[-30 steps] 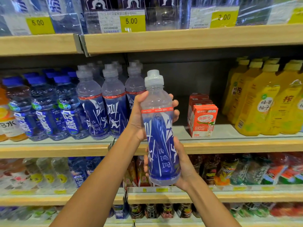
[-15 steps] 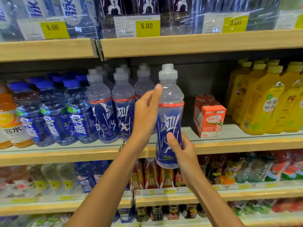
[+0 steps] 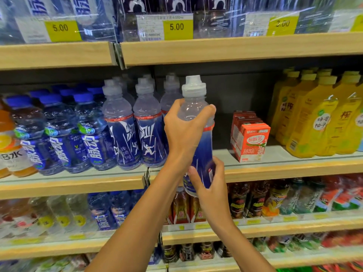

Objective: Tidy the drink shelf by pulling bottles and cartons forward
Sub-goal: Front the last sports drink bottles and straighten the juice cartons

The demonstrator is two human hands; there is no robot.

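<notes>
A clear drink bottle with a dark blue label and a grey sports cap (image 3: 196, 107) is held upright in front of the middle shelf (image 3: 275, 165), its base below the shelf's front edge. My left hand (image 3: 184, 130) grips its clear shoulder from the left. My right hand (image 3: 208, 185) grips its lower end from below. A row of the same blue-label bottles (image 3: 133, 134) stands just left of it on the shelf. Red drink cartons (image 3: 251, 142) stand to its right, with a gap between.
Blue-capped water bottles (image 3: 59, 134) fill the shelf's left part and yellow juice bottles (image 3: 314, 118) its right. The upper shelf (image 3: 216, 48) with yellow price tags hangs close above. Lower shelves (image 3: 294, 220) hold more drinks.
The bottle has moved up and toward the shelf. My left hand has closed its fingers round the bottle's shoulder, where before it lay against the side.
</notes>
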